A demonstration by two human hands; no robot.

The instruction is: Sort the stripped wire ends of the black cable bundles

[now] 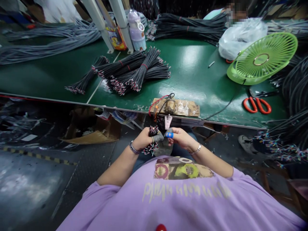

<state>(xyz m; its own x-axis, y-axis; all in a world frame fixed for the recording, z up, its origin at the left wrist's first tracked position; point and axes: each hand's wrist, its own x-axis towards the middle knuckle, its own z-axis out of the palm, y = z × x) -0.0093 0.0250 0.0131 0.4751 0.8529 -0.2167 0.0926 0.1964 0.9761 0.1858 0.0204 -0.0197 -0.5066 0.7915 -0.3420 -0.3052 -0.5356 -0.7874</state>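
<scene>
My left hand (pixel 145 138) is closed round a bundle of short black cables (pixel 151 149) whose ends show red, white and black wires. Grey tape covers its thumb. My right hand (pixel 179 137) is pinched close beside the left thumb, with blue and grey tape on its fingertips; whatever it pinches is too small to make out. Just above the hands, a pale pink clip-like piece (pixel 168 122) hangs at the table edge. Behind it, a wooden block (pixel 185 107) with a brown lump and red and black wires lies on the green table (pixel 192 67).
Tied bundles of black cables (pixel 134 70) lie on the table. Red-handled scissors (pixel 257 104) and a green fan (pixel 264 59) are at the right. A lilac bottle (pixel 137 30) stands behind, and a cardboard box (pixel 91 128) sits below left. A person is across the table.
</scene>
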